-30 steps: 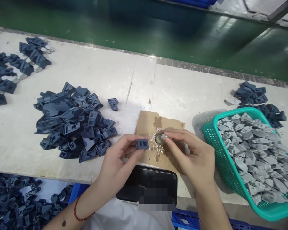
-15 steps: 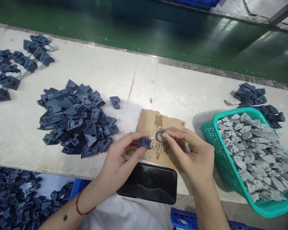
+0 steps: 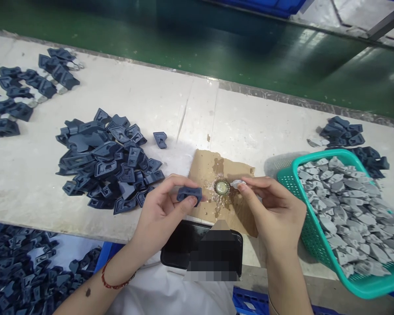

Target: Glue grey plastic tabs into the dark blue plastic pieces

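Observation:
Between thumb and fingers, my left hand (image 3: 166, 210) holds a dark blue plastic part (image 3: 189, 195) above the left edge of a piece of brown cardboard (image 3: 203, 164). My right hand (image 3: 272, 208) pinches a small light grey part (image 3: 238, 183), its tip pointing left. Between the two held parts, a small round cap (image 3: 222, 188) sits on the cardboard, with shiny wet splashes around it. The held parts are apart from each other. Just below my hands lies a black phone (image 3: 177, 247), partly covered by a blurred patch.
Left of my hands is a heap of dark blue parts (image 3: 101, 153), with joined blue and grey pieces (image 3: 39, 83) beyond. A teal basket (image 3: 295, 175) of grey parts stands at right, near more blue parts (image 3: 343, 131). Below the table's left edge are more blue parts (image 3: 16, 271).
My right hand has drawn the grey part right, away from the round cap. In my left hand, the blue part has turned and shifted slightly left.

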{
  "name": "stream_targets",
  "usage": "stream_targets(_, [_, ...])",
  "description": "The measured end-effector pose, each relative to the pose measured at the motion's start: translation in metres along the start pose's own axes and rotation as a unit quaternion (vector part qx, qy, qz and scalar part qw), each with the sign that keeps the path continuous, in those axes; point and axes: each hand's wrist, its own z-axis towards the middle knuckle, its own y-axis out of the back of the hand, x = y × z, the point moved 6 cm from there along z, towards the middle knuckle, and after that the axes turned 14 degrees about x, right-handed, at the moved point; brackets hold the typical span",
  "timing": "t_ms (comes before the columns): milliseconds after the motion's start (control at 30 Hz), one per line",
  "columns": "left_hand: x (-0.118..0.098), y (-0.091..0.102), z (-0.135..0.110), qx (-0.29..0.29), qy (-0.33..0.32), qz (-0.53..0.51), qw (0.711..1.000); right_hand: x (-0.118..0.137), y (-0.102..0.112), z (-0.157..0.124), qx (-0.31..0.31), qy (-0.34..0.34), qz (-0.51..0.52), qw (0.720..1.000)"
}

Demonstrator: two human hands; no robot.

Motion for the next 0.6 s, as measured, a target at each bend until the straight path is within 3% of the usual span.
stream_targets(200, [-0.001, 0.002, 0.000, -0.039, 0.022, 0.046, 0.998, -0.006, -0.002, 0.001, 0.008, -0.028, 0.012, 1.000])
stream_targets(433, [0.000, -0.007, 0.000, 0.026, 0.031, 0.034, 0.999, -0.006, 0.000, 0.002, -0.010, -0.024, -0.003, 1.000])
stream_targets(600, [0.002, -0.009, -0.003, 0.046, 0.038, 0.038, 0.998, -0.005, 0.002, 0.000, 0.003, -0.006, 0.079, 0.997])
